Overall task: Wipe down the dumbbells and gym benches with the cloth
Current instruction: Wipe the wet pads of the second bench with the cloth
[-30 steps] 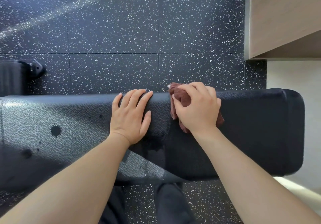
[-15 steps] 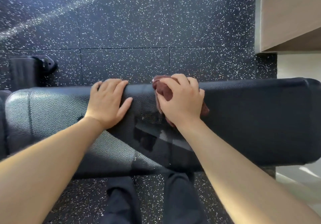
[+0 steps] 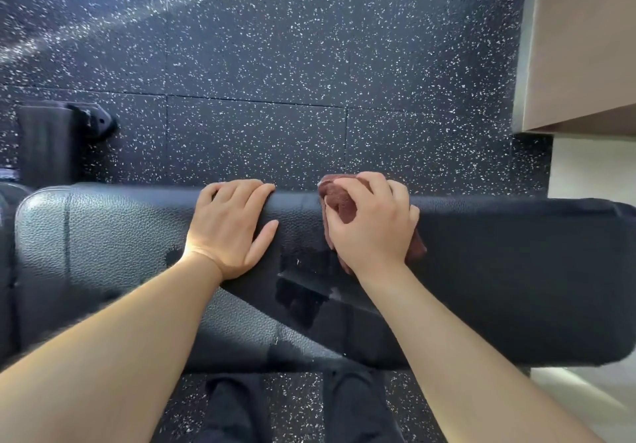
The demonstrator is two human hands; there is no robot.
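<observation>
At the far edge of the black bench pad (image 3: 499,270) sat the maroon cloth (image 3: 339,201), bunched under the right hand (image 3: 371,232), whose curled fingers gripped it against the leather. Just beside it the left hand (image 3: 230,226) lay flat, fingers relaxed, bracing the pad. A wet sheen (image 3: 303,291) showed nearer the person. The bench wiping looked about midway to me. The next stroke probably needed firm pressure along the pad's dry stretches.
</observation>
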